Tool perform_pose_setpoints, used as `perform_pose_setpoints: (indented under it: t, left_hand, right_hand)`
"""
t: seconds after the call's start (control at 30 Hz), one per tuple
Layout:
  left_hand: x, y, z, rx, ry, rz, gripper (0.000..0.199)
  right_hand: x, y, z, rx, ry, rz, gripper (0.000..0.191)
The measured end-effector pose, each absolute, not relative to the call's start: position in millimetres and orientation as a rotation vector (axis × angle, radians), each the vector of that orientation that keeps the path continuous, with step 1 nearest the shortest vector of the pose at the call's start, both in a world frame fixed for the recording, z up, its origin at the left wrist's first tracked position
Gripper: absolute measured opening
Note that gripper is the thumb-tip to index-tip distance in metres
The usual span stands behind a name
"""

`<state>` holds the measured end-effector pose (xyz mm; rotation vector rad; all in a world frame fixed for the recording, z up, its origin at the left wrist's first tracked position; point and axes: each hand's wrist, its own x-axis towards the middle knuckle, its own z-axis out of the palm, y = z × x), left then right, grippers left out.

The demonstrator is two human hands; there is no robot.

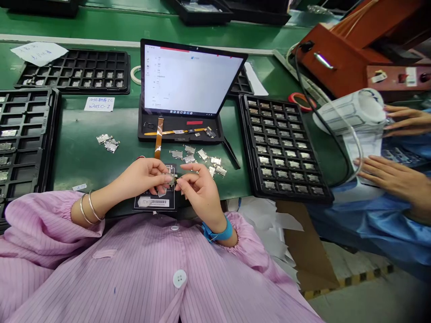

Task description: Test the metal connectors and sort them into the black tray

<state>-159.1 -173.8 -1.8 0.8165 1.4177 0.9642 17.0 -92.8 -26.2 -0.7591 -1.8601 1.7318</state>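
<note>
Over a black test board [137, 202] with a barcode label, my left hand [148, 176] pinches a small silver circuit module [171, 176] between thumb and fingers. My right hand [202, 190] is closed at the module's right end; its thumb and index finger meet on a tiny dark and yellowish bit too small to name. An orange flex cable [159, 137] runs from the board up to the tablet [191, 85], which stands in a black tray. Several loose modules [189, 159] lie beyond my right hand, and a small pile [108, 142] lies farther left.
Black compartment trays stand at the right [254, 179], far left [50, 134] and back left [126, 74], holding modules. A black pen-like tool [231, 153] lies near the tablet. At the right, a co-worker's hands [393, 179] are beside a white roll [350, 112] and a dark cable.
</note>
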Motion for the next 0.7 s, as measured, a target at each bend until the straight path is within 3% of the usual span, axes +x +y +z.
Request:
perform_pose_setpoints:
  t: [0.13,0.4,0.53,0.7]
  left_hand:
    - [-160.4,-175.2,0.0,0.924,1.411,0.904,0.022]
    - [-156.2,-173.5,5.9,0.988,1.441,0.865,0.021]
    - [-159.0,-172.9,0.4,1.351,1.825,0.9,0.022]
    - [-161.3,-174.1,-10.0,1.825,2.058,0.58,0.017]
  right_hand:
    - [16.9,-91.7,-27.6,-0.677,-1.949,1.776,0.035]
    - [18.9,-89.1,-29.9,-0.669,-1.987,1.757,0.024]
    - [16.3,-72.0,-35.9,-0.831,-1.892,1.655,0.02]
    - [14.4,-56.1,-40.4,-0.982,-1.828,1.677,0.024]
